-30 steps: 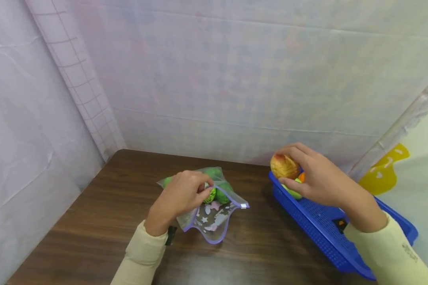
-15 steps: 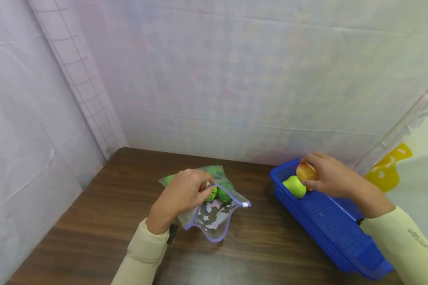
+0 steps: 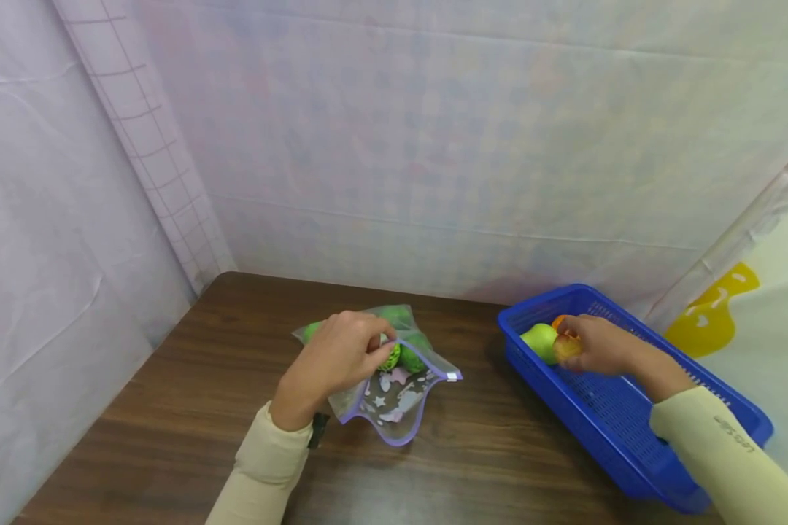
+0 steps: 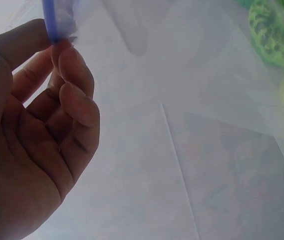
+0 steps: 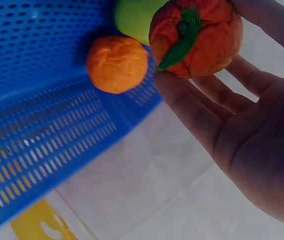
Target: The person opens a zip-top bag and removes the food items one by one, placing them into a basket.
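My left hand (image 3: 338, 357) pinches the purple rim of a clear zip bag (image 3: 397, 415) lying on the table. Several green wrinkled balls (image 4: 272, 32) show through its plastic. Over the far end of the blue basket (image 3: 578, 430), my right hand (image 3: 607, 348) holds a red and yellow toy fruit with a green stem (image 5: 201, 37) between thumb and fingers. Right beside that fruit, inside the basket, lie a green pear (image 3: 538, 340) and a small wrinkled orange (image 5: 117, 65). In the head view the held fruit and the fingers partly cover the orange.
The brown wooden table (image 3: 190, 408) runs under the bag and the basket. White cloth (image 3: 381, 146) hangs behind and at the sides. A yellow printed shape (image 3: 709, 321) marks the cloth at right. The bag's white slider (image 3: 452, 376) sits at its right corner.
My right hand has carried the red and yellow fruit from above the basket's far left corner rightward, then down into the basket beside the pear. The left hand and bag stay nearly still.
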The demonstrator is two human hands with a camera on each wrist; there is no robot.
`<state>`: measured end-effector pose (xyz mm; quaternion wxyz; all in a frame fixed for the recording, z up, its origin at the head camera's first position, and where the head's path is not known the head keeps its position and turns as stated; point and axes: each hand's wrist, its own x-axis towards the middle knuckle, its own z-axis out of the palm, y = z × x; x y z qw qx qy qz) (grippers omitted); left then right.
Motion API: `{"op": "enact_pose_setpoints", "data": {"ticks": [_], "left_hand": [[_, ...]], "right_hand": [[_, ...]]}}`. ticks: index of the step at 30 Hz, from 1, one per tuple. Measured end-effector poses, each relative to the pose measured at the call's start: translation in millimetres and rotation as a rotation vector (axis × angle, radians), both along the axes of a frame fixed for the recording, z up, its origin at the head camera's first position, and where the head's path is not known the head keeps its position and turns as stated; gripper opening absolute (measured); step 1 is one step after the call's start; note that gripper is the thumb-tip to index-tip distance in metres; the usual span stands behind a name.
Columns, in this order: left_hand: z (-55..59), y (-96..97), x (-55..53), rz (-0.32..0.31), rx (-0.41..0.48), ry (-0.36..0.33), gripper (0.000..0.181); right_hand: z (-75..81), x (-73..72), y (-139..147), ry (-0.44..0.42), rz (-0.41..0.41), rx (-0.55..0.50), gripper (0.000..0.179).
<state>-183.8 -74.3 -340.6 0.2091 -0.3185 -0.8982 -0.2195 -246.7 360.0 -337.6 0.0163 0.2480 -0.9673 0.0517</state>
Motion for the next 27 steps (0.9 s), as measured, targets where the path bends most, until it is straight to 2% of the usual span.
{"op": "enact_pose_setpoints", "data": {"ticks": [5, 10, 16, 21, 27], "left_hand": [[0.4, -0.8, -0.2, 0.007, -0.003, 0.000, 0.009], [0.7, -1.1, 1.2, 0.011, 0.003, -0.010, 0.009], [1.1, -1.1, 1.5, 0.011, 0.005, -0.018, 0.009], [1.0, -1.1, 1.7, 0.004, 0.007, -0.020, 0.009], [1.2, -1.5, 2.8, 0.006, 0.004, -0.021, 0.009]], "right_hand": [[-9.3, -4.3, 2, -0.094, -0.035, 0.013, 0.055], [-18.5, -6.1, 2, -0.187, -0.051, 0.010, 0.044], [-29.7, -7.4, 2, -0.230, -0.061, -0.009, 0.031], [-36.4, -6.4, 2, -0.260, -0.018, -0.027, 0.021], [-41.8, -5.4, 4, -0.299, -0.023, -0.020, 0.016]]}}
